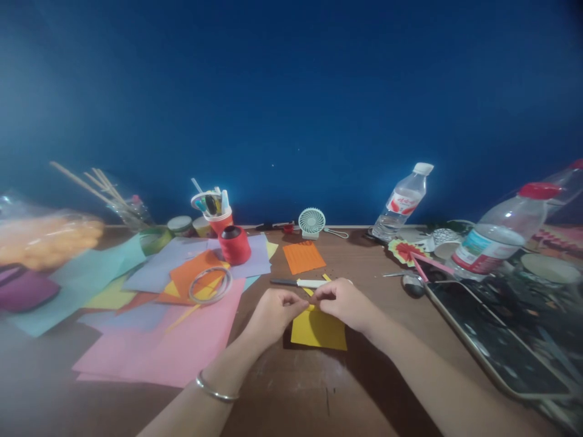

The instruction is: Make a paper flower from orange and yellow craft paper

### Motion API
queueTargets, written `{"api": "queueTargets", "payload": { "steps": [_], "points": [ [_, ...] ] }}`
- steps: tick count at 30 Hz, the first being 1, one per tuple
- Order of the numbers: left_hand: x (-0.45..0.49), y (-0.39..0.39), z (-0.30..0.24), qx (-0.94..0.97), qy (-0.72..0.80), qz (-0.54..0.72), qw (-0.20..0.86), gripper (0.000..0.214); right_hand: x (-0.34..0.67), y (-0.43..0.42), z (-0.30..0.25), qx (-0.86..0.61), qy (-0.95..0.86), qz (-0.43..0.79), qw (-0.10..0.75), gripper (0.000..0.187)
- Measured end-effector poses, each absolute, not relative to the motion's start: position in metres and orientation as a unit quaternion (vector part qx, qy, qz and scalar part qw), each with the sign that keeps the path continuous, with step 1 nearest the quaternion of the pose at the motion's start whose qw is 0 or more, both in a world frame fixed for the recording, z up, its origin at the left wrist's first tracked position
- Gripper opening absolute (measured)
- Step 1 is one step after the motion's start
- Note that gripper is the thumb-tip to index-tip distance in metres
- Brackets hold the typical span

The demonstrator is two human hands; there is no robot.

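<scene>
A yellow sheet of paper is pinched along its far edge by both of my hands, just above the brown table. My left hand has thumb and fingers closed on it near the middle of that edge. Close beside it, my right hand grips the same edge, fingers curled. Just beyond the hands lies a knife with a dark handle and pale blade, partly hidden by my right hand. A narrow yellow strip shows by the blade. Farther back rests a creased orange paper square.
Coloured paper sheets spread over the left, with a tape roll and red thread spool on them. A small fan stands by the wall. Bottles and a phone occupy the right.
</scene>
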State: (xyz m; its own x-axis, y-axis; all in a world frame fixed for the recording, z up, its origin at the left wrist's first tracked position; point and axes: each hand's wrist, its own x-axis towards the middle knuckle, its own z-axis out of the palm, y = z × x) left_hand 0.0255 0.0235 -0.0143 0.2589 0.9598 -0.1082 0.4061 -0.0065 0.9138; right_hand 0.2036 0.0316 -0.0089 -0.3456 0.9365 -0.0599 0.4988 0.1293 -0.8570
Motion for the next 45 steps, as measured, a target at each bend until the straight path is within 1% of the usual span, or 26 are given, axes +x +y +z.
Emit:
{"api": "queueTargets", "payload": {
  "steps": [1,4,6,8,10,13,15,18,22,26,30,32,37,41,45],
  "points": [
    [0.026,0.023,-0.015,0.639,0.53,0.3,0.47,0.031,0.203,0.032,-0.008,-0.512,-0.707,0.415,0.256,0.015],
    [0.027,0.024,-0.016,0.589,0.518,0.319,0.532,0.032,0.201,0.031,-0.008,-0.528,-0.702,0.404,0.256,0.019],
    [0.028,0.025,-0.017,0.543,0.512,0.333,0.576,0.036,0.2,0.031,-0.008,-0.541,-0.691,0.405,0.257,0.019],
    [0.029,0.026,-0.017,0.511,0.511,0.346,0.599,0.038,0.2,0.031,-0.008,-0.549,-0.678,0.412,0.262,0.018],
    [0.029,0.026,-0.017,0.497,0.506,0.354,0.609,0.033,0.2,0.031,-0.009,-0.55,-0.67,0.42,0.269,0.017],
    [0.029,0.027,-0.018,0.522,0.508,0.35,0.589,0.023,0.2,0.032,-0.012,-0.541,-0.674,0.42,0.277,0.016],
    [0.029,0.027,-0.02,0.551,0.519,0.338,0.56,0.022,0.199,0.032,-0.013,-0.536,-0.68,0.415,0.28,0.016],
    [0.027,0.026,-0.022,0.584,0.529,0.311,0.531,0.028,0.199,0.032,-0.014,-0.536,-0.686,0.408,0.275,0.019],
    [0.026,0.024,-0.023,0.593,0.524,0.302,0.532,0.033,0.2,0.031,-0.012,-0.533,-0.706,0.391,0.255,0.029],
    [0.027,0.025,-0.021,0.583,0.52,0.307,0.543,0.039,0.199,0.031,-0.01,-0.548,-0.698,0.383,0.255,0.025],
    [0.026,0.027,-0.017,0.611,0.505,0.337,0.508,0.025,0.196,0.03,-0.01,-0.561,-0.668,0.38,0.307,0.023],
    [0.025,0.028,-0.016,0.615,0.503,0.354,0.493,0.021,0.194,0.028,-0.01,-0.55,-0.656,0.405,0.32,0.021],
    [0.025,0.028,-0.014,0.642,0.489,0.355,0.472,0.016,0.191,0.023,-0.01,-0.487,-0.583,0.562,0.328,0.019],
    [0.027,0.025,-0.012,0.621,0.501,0.374,0.473,0.016,0.186,0.02,-0.01,-0.497,-0.544,0.565,0.372,0.02],
    [0.027,0.025,-0.013,0.618,0.5,0.385,0.469,0.018,0.182,0.02,-0.015,-0.512,-0.507,0.568,0.397,0.017]
  ]
}}
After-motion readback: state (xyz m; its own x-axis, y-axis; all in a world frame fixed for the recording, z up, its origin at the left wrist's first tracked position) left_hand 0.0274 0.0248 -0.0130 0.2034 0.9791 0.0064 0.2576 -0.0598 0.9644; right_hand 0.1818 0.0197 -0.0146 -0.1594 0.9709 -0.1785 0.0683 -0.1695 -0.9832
